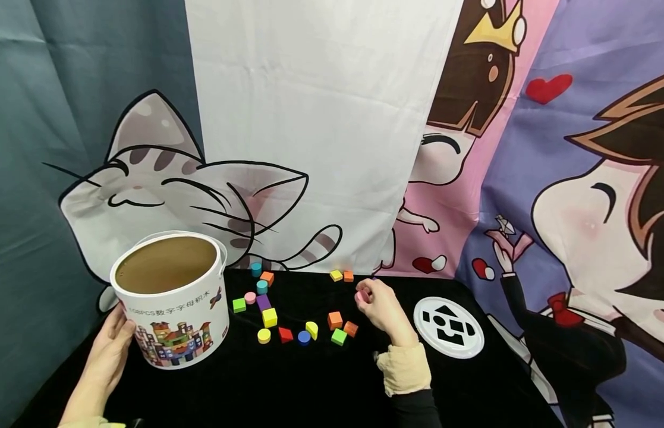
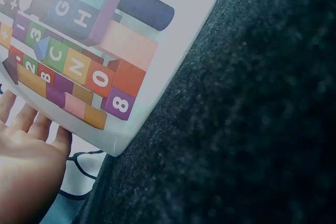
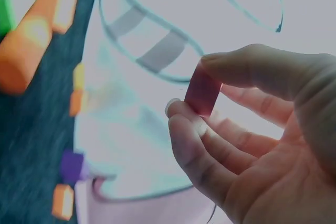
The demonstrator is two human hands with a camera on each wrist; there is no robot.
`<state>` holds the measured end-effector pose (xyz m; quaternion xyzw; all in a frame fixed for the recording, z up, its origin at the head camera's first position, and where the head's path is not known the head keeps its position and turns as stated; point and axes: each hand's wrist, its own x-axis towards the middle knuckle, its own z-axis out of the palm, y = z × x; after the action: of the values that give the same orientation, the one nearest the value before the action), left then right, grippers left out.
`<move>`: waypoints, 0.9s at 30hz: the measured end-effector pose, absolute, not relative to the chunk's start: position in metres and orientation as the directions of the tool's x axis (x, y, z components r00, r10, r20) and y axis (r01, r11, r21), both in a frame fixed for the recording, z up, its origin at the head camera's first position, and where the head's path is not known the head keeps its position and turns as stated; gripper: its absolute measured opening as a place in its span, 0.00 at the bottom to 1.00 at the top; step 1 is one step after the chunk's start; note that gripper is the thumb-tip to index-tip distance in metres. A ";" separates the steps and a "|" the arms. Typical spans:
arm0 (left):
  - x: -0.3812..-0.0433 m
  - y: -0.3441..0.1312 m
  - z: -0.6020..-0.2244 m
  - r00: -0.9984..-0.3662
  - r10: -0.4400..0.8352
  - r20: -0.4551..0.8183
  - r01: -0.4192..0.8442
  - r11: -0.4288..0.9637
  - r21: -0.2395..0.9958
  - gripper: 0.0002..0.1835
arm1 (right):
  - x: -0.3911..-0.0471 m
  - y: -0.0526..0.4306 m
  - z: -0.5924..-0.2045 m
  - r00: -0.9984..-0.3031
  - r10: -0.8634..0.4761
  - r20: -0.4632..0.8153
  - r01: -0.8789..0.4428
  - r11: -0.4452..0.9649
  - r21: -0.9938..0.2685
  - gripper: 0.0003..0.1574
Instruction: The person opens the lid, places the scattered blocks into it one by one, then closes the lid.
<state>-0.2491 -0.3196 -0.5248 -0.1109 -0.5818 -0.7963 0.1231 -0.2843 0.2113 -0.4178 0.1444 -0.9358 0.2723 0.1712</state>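
At the left of the head view stands a white bucket (image 1: 203,303) printed with toy blocks, its round mouth facing up. My left hand (image 1: 108,348) holds its left side, thumb on the front; in the left wrist view the fingers (image 2: 39,127) lie against the wall near the base. My right hand (image 1: 382,309) is raised right of the scattered blocks. Between thumb and fingers it pinches a small pink block (image 1: 362,295), which looks dark red against the light in the right wrist view (image 3: 203,90).
Several coloured blocks lie on the black cloth, among them a yellow cube (image 1: 270,318), an orange cube (image 1: 334,321) and a blue cylinder (image 1: 304,337). Right of my right arm lies a white lid (image 1: 449,351) with shaped holes. A printed curtain (image 1: 321,119) hangs behind.
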 end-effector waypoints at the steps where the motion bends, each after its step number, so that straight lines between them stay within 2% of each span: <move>1: -0.249 -0.320 -0.524 -0.945 -0.069 0.320 0.326 -0.297 0.898 0.37 | -0.284 0.205 -0.413 -0.893 -0.190 0.409 -0.381 0.803 -0.459 0.08; 7: -0.247 -0.320 -0.524 -0.947 -0.078 0.312 0.321 -0.312 0.894 0.38 | -0.286 0.156 -0.380 -0.832 -0.301 0.467 -0.503 0.765 -0.402 0.11; 17: -0.244 -0.320 -0.527 -0.942 -0.081 0.325 0.334 -0.314 0.889 0.36 | -0.287 0.055 -0.318 -0.749 -0.502 0.432 -0.650 0.683 -0.333 0.16; 22: -0.247 -0.317 -0.525 -0.952 -0.082 0.295 0.306 -0.302 0.903 0.38 | -0.290 0.009 -0.302 -0.707 -0.556 0.436 -0.694 0.663 -0.280 0.18; 27: -0.248 -0.316 -0.523 -0.958 -0.090 0.272 0.287 -0.293 0.912 0.38 | -0.294 -0.028 -0.297 -0.693 -0.578 0.431 -0.706 0.667 -0.240 0.15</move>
<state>-0.2484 -0.3162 -0.5233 -0.0843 -0.5827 -0.7996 0.1178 -0.2940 -0.0281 -0.2971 0.3573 -0.8985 0.1977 0.1613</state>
